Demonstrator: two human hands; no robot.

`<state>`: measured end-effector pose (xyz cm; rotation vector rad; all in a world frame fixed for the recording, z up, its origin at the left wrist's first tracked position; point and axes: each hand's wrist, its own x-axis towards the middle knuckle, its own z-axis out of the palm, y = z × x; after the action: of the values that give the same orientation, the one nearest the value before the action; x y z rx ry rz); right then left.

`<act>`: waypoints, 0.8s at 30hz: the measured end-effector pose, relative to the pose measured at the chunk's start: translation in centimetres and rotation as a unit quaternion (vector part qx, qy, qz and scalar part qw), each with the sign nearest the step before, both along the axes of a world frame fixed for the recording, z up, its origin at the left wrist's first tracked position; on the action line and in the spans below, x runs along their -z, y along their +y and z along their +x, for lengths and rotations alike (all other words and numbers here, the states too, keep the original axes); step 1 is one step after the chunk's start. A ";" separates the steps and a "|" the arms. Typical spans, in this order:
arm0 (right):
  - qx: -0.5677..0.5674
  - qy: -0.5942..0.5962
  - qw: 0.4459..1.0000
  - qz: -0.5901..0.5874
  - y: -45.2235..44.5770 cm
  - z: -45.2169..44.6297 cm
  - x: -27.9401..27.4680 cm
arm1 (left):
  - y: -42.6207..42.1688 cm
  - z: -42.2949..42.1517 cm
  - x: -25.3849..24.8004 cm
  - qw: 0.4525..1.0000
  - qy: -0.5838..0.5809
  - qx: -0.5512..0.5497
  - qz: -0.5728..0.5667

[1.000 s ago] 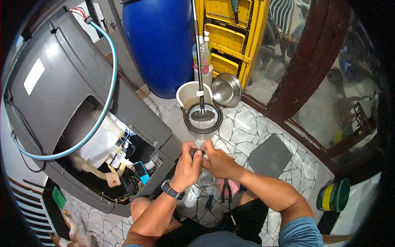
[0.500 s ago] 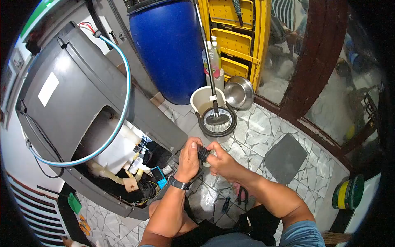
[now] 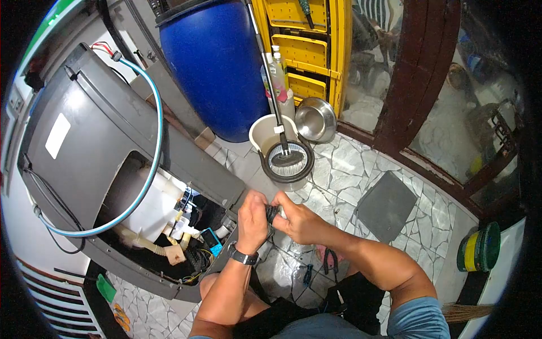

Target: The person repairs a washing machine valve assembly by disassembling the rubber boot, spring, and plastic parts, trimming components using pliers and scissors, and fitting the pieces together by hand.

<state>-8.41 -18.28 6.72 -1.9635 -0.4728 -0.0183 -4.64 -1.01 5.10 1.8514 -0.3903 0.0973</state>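
Observation:
In front of my body, both hands meet on a small black ribbed piece [image 3: 272,213] that looks like a corrugated rubber hose or boot. My left hand [image 3: 252,223], with a watch on its wrist, is closed around the left side of it. From the right, my right hand [image 3: 298,220] grips the same piece with thumb and fingers. The hands cover most of it. Left of them stands a large grey appliance [image 3: 113,118] with a cut-out in its casing. White plastic parts, a beige corrugated hose [image 3: 144,243] and a blue-framed device [image 3: 212,239] show inside.
Pliers [image 3: 329,263] and a screwdriver [image 3: 307,275] lie on the floor near my legs. Ahead are a mop bucket [image 3: 265,129], a metal bowl [image 3: 315,120], a blue drum [image 3: 214,68] and a yellow folding ladder [image 3: 305,59]. A grey panel [image 3: 387,206] lies at right.
The view has shifted slightly, so the surroundings sit a little further left. Both hands stay on the black ribbed piece, and my right hand has turned a little, covering more of it.

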 end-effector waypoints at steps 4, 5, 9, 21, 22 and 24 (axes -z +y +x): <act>-0.001 0.071 0.997 0.004 -0.6 0.5 1.2 | -0.3 0.0 0.3 0.999 -0.032 -0.004 0.019; -0.004 0.095 0.995 -0.004 -1.0 0.7 1.3 | -0.4 -0.2 0.1 1.000 -0.015 0.015 0.003; -0.008 0.035 0.998 0.058 -1.0 0.8 3.3 | -0.1 0.1 0.4 0.992 0.094 0.068 -0.055; 0.042 0.054 0.987 -0.143 -1.0 -1.2 -0.7 | -1.1 -0.3 1.7 0.985 0.119 0.096 -0.082; 0.041 0.040 0.992 -0.116 -1.1 -1.1 -0.6 | -1.4 -0.4 1.7 0.983 0.124 0.092 -0.102; 0.037 0.022 0.995 -0.089 -1.0 -0.9 -0.1 | -1.6 -0.5 1.4 0.981 0.125 0.085 -0.121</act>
<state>-9.35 -19.30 6.87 -2.1506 -0.3842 0.0205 -5.16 -2.57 3.73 1.5604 -0.3426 -0.1965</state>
